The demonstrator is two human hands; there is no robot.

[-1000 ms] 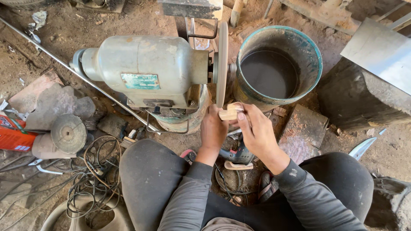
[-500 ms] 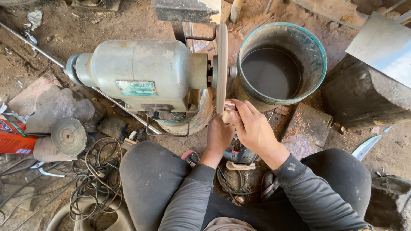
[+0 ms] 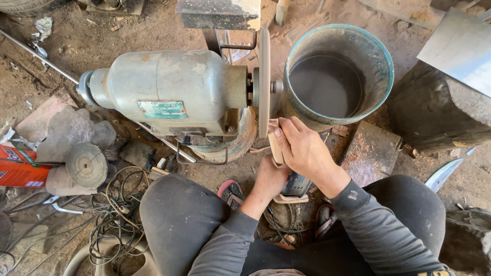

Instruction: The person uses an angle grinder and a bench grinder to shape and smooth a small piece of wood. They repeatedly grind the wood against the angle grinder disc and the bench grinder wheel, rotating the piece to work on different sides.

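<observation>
Both hands have turned the small wooden piece upright, and now the right hand and left hand pinch it tight against the grinding disc at 12 o'clock.

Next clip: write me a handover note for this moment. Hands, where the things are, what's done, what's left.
Right hand: grips the wood piece, its end against the grinder disc.
Left hand: below, steadying the piece's lower end.
Bucket of dark liquid sits right of the disc; a blade lies on the ground further right.
Done: piece is at the disc.
Left: how far shaping has gone can't be told.
</observation>
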